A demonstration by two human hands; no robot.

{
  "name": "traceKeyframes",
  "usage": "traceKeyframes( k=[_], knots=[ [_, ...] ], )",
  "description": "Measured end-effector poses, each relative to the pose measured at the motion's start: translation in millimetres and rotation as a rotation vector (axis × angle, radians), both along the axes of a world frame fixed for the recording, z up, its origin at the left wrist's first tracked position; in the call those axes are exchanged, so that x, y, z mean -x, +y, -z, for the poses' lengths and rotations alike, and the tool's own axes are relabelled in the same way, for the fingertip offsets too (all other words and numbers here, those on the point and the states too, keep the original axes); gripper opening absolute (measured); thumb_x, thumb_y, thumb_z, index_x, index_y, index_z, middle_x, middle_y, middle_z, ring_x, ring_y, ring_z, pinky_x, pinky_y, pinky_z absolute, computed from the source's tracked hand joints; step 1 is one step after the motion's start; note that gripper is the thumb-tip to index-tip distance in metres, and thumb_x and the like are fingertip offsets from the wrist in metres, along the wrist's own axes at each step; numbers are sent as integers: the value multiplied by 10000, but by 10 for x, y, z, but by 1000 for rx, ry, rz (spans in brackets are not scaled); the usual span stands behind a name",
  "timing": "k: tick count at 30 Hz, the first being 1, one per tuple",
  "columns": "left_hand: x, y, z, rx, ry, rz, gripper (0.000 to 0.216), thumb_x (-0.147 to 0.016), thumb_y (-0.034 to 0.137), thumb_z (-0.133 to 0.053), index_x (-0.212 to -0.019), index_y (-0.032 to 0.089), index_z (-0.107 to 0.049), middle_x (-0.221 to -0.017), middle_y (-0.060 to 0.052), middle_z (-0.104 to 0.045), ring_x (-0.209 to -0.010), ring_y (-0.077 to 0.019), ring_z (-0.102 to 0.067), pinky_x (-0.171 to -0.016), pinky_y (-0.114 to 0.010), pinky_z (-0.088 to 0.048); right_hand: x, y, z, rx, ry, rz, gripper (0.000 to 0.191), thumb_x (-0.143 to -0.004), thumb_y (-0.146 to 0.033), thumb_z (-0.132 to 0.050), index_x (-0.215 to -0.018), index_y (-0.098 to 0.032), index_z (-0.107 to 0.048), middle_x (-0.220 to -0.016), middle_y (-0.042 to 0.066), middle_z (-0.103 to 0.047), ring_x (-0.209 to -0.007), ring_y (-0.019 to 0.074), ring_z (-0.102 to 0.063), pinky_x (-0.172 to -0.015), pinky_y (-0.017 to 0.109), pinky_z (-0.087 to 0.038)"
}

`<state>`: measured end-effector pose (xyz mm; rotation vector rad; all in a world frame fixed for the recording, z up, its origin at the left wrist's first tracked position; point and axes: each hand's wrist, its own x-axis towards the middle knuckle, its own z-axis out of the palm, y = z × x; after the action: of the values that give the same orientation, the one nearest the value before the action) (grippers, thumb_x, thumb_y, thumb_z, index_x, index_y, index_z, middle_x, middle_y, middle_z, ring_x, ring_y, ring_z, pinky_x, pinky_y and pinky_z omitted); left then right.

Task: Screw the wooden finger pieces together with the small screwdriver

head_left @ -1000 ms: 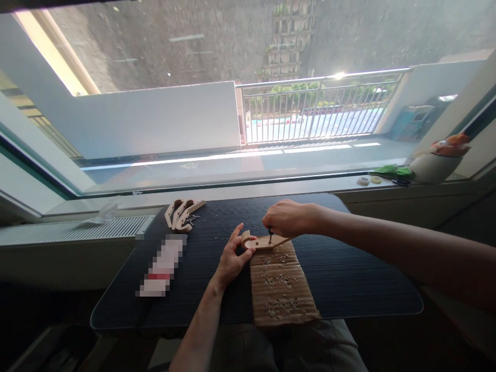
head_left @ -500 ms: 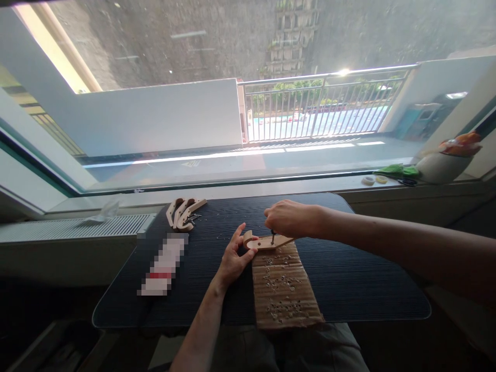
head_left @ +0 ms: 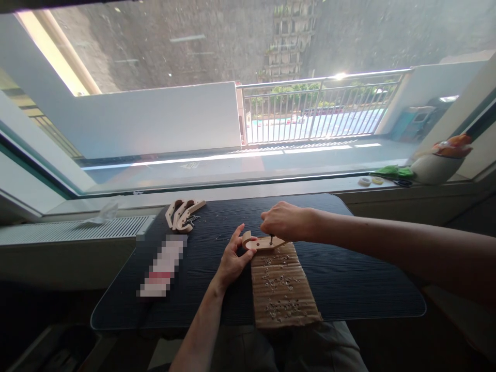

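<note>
My left hand (head_left: 234,261) is closed around the curled end of a pale wooden hook (head_left: 264,243), thumb in front and fingers behind. The hook lies across the far end of a punctured corrugated cardboard piece (head_left: 284,289). Above the hook, my right hand (head_left: 284,221) is a fist on a screwdriver (head_left: 272,239). Its handle is hidden in the fist, and its thin dark shaft stands upright at a hole in the hook. One more hole shows nearer the curl. The hook's right end is partly hidden under my right hand.
Several similar wooden hooks (head_left: 182,214) lie at the back left of the dark table (head_left: 356,289), with screws (head_left: 192,220) beside them. A blurred-out pale packet (head_left: 161,266) is nearer me. Tape rolls (head_left: 365,181) and a white pot (head_left: 437,168) stand on the windowsill.
The view has shifted slightly. My right fist has turned a little on the screwdriver, while my left hand keeps its hold on the hook.
</note>
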<state>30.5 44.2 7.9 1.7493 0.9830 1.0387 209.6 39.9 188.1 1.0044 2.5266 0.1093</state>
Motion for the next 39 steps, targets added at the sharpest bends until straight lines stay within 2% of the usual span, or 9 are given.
traceKeyframes(
  k=[7,15,18,24,28,30,33,36,39],
  knots=[
    [5,16,25,-10,8,3,280,-777,261,-628,-1053,225,-656,-1462,-61,-353,-1373,-253,-280,-1134,-413,-227,-33,68,71,38,76,-53,197,-778,-70,-506,-848,-108,-687,-871,109,-657,-733,153,-581,-558,240,-345],
    [-1,2,-8,12,1,5,265,-780,268,-623,-1037,215,-655,-1422,-66,-414,-1374,-239,-278,-1133,-405,-227,-64,88,75,76,99,146,212,-762,-128,-518,-875,-112,-697,-856,113,-667,-771,183,-589,-620,268,-376],
    [-4,3,11,21,-31,-11,272,-759,273,-647,-1024,211,-663,-1384,-71,-462,-1365,-254,-295,-1130,-416,-237,-79,89,23,123,138,178,267,-744,-133,-543,-975,-120,-676,-952,110,-658,-825,183,-581,-652,264,-381],
    [-1,8,26,48,-53,-2,308,-749,276,-658,-1050,211,-655,-1360,-71,-491,-1350,-257,-325,-1126,-428,-247,-165,89,-61,156,199,127,238,-766,-123,-525,-952,-134,-673,-892,82,-658,-772,155,-566,-635,254,-365],
    [4,13,17,25,-19,-5,288,-747,284,-658,-1024,205,-665,-1459,-60,-362,-1374,-262,-272,-1135,-425,-217,-228,49,13,78,215,15,203,-847,-171,-476,-903,-130,-666,-884,90,-640,-733,148,-561,-613,263,-359],
    [1,15,16,25,-14,0,286,-752,285,-653,-1026,205,-664,-1446,-62,-383,-1372,-256,-281,-1137,-416,-216,-247,28,64,22,203,-8,215,-868,-187,-453,-897,-126,-657,-897,98,-626,-692,147,-555,-573,266,-350],
    [-11,14,17,39,-37,15,439,-759,270,-644,-1191,229,-573,-1343,-78,-510,-1314,-238,-388,-1123,-407,-262,-253,20,120,-34,185,1,218,-867,-173,-435,-887,-125,-646,-880,98,-610,-653,147,-551,-525,260,-331],
    [-18,10,14,56,-55,49,686,-771,250,-631,-1388,255,-332,-1257,-70,-586,-1203,-211,-514,-1090,-410,-318,-236,28,141,-42,192,34,209,-863,-164,-437,-879,-130,-642,-852,91,-602,-648,145,-557,-512,249,-322],
    [-11,1,10,61,-49,69,725,-772,238,-629,-1409,255,-282,-1216,-65,-610,-1145,-203,-557,-1068,-395,-344,-220,4,147,-33,186,59,174,-853,-149,-463,-881,-129,-634,-840,85,-594,-635,140,-555,-503,246,-312]
  ],
)
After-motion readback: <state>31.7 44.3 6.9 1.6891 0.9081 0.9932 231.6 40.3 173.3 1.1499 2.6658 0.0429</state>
